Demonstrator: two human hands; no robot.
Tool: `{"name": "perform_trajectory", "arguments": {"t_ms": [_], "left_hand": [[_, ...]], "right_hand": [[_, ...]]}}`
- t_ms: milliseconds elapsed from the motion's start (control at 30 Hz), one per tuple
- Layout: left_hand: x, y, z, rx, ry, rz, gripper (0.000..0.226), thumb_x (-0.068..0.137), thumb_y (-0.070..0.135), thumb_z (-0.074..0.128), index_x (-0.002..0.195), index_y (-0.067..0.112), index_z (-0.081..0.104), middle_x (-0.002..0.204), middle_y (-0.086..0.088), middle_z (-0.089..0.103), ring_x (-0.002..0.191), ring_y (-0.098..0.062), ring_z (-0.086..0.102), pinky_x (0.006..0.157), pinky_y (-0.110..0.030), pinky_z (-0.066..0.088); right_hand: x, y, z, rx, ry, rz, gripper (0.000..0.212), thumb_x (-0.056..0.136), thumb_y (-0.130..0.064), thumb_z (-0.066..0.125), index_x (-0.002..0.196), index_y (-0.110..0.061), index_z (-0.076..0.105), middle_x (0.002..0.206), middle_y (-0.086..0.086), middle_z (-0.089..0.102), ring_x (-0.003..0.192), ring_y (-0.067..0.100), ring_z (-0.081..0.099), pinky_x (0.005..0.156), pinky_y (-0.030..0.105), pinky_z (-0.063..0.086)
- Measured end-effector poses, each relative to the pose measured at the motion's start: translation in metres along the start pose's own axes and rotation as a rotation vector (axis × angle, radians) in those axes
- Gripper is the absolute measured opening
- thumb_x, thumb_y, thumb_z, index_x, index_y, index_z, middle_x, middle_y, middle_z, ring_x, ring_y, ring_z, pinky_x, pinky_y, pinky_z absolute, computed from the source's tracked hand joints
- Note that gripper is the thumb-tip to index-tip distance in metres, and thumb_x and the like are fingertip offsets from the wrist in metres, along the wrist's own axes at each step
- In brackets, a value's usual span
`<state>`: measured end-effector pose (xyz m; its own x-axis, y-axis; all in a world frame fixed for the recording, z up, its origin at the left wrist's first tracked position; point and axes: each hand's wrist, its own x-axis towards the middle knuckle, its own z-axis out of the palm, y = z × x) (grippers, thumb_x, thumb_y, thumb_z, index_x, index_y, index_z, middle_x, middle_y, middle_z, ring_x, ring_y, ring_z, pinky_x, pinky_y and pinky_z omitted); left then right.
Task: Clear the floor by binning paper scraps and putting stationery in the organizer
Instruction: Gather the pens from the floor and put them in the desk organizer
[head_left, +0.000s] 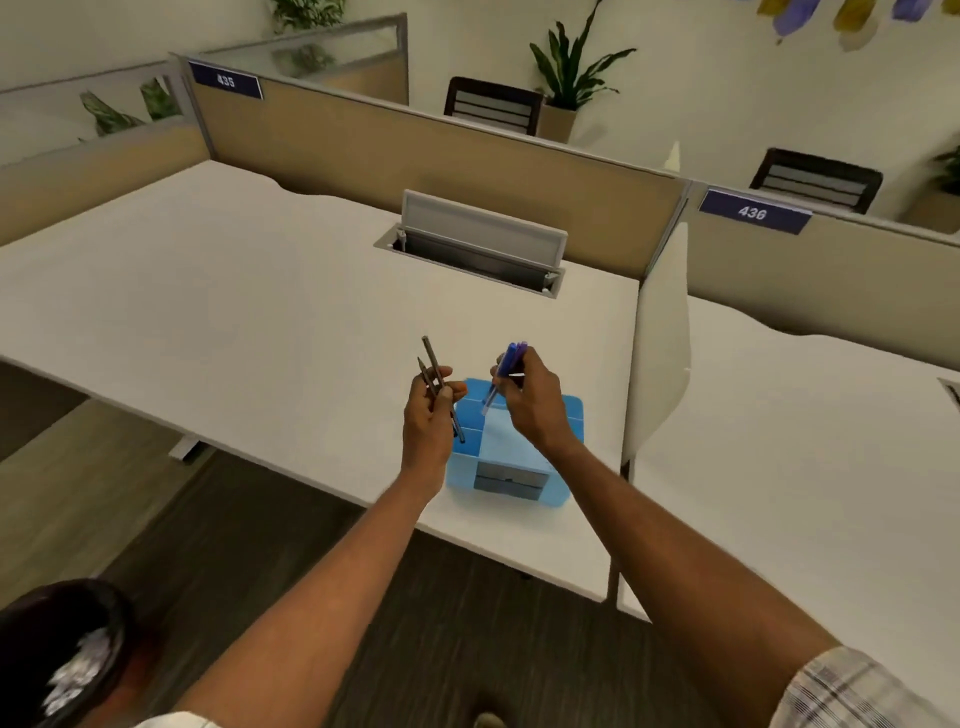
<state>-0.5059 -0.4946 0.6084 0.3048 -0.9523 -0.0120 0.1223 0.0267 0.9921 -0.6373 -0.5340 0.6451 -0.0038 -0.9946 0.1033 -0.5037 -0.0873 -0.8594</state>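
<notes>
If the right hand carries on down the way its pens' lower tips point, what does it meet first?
Most likely the blue organizer, one of its top compartments just below the blue pens that the right hand holds; depth is hard to judge.

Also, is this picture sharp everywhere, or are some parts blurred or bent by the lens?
Head view: the middle is fairly sharp, so the grey pens in the left hand and the blue pens in the right hand read clearly; the bin at lower left is smeared; the desk edge and partition bow; light is even, without glare.
</notes>
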Motion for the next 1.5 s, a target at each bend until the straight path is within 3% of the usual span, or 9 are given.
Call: {"name": "perform_trajectory", "arguments": {"t_ms": [133, 300, 433, 600, 867, 1000, 1100, 1333, 1500], "left_hand": [[-0.008, -0.023, 0.002, 0.057, 0.036, -0.047, 0.019, 0.105, 0.025, 0.043, 0.122, 0.027, 0.053, 0.112, 0.007, 0.073, 0.112, -0.007, 0.062, 0.085, -0.020, 0.046], [-0.003, -0.037, 0.000, 0.307, 0.021, 0.068, 0.016, 0.104, 0.019, 0.046, 0.114, 0.026, 0.057, 0.113, 0.009, 0.068, 0.110, -0.003, 0.061, 0.079, -0.007, 0.046], [-0.005, -0.049, 0.000, 0.382, 0.064, 0.097, 0.015, 0.103, 0.018, 0.050, 0.117, 0.019, 0.057, 0.111, 0.016, 0.068, 0.104, 0.002, 0.062, 0.079, -0.007, 0.049], [-0.012, -0.062, 0.002, 0.419, 0.074, 0.104, 0.018, 0.101, 0.020, 0.054, 0.118, 0.025, 0.056, 0.119, 0.013, 0.065, 0.114, 0.001, 0.059, 0.091, -0.012, 0.046], [-0.014, -0.055, 0.004, 0.373, 0.163, 0.122, 0.031, 0.093, 0.030, 0.067, 0.121, 0.024, 0.057, 0.117, 0.008, 0.062, 0.112, -0.010, 0.059, 0.099, -0.023, 0.048], [-0.018, -0.041, -0.003, 0.351, 0.187, 0.061, 0.039, 0.095, 0.040, 0.060, 0.130, 0.026, 0.055, 0.126, 0.012, 0.061, 0.115, 0.000, 0.057, 0.098, -0.022, 0.047], [-0.024, -0.028, -0.015, 0.358, 0.204, 0.060, 0.040, 0.101, 0.043, 0.046, 0.136, 0.025, 0.053, 0.133, 0.013, 0.058, 0.120, 0.003, 0.054, 0.108, -0.024, 0.044], [-0.051, -0.013, -0.046, 0.501, -0.061, 0.068, 0.089, 0.079, 0.071, 0.054, 0.153, 0.028, 0.031, 0.155, 0.008, 0.041, 0.143, -0.007, 0.035, 0.115, -0.029, 0.032], [-0.062, -0.002, -0.031, 0.595, -0.272, -0.029, 0.097, 0.087, 0.068, 0.049, 0.157, 0.031, -0.008, 0.167, 0.007, 0.001, 0.153, -0.016, 0.010, 0.121, -0.043, 0.018]], "right_hand": [[0.019, 0.015, 0.008, -0.004, -0.146, -0.009, 0.028, 0.097, -0.014, 0.060, 0.120, -0.008, 0.047, 0.115, 0.012, 0.068, 0.100, 0.024, 0.069, 0.090, 0.042, 0.057], [0.033, 0.022, 0.017, -0.058, -0.302, -0.071, 0.036, 0.096, -0.013, 0.061, 0.127, -0.004, 0.043, 0.123, 0.016, 0.064, 0.105, 0.029, 0.066, 0.080, 0.028, 0.051], [0.037, 0.034, 0.020, -0.101, -0.329, -0.071, 0.036, 0.096, -0.019, 0.063, 0.125, -0.008, 0.045, 0.120, 0.014, 0.065, 0.100, 0.028, 0.065, 0.073, 0.026, 0.049], [0.044, 0.041, 0.021, -0.100, -0.340, -0.090, 0.035, 0.094, -0.018, 0.065, 0.124, -0.010, 0.048, 0.115, 0.011, 0.067, 0.097, 0.026, 0.067, 0.076, 0.031, 0.052], [0.044, 0.045, 0.014, -0.004, -0.334, -0.129, 0.038, 0.091, -0.017, 0.069, 0.125, -0.011, 0.056, 0.121, 0.008, 0.066, 0.105, 0.022, 0.067, 0.092, 0.032, 0.056], [0.045, 0.039, 0.009, -0.056, -0.292, -0.191, 0.040, 0.096, -0.025, 0.062, 0.132, -0.009, 0.055, 0.125, 0.007, 0.065, 0.101, 0.015, 0.061, 0.094, 0.030, 0.053], [0.043, 0.033, 0.006, -0.094, -0.297, -0.222, 0.041, 0.101, -0.032, 0.052, 0.137, -0.012, 0.051, 0.131, 0.007, 0.062, 0.111, 0.017, 0.060, 0.100, 0.036, 0.052], [0.027, 0.004, 0.002, -0.202, -0.313, -0.226, 0.046, 0.107, -0.034, 0.033, 0.146, -0.010, 0.040, 0.149, 0.012, 0.047, 0.133, 0.027, 0.049, 0.109, 0.032, 0.036], [-0.005, -0.010, -0.006, -0.275, -0.317, -0.178, 0.050, 0.108, -0.035, 0.030, 0.151, -0.010, 0.032, 0.157, 0.011, 0.035, 0.144, 0.028, 0.036, 0.117, 0.037, 0.027]]}}
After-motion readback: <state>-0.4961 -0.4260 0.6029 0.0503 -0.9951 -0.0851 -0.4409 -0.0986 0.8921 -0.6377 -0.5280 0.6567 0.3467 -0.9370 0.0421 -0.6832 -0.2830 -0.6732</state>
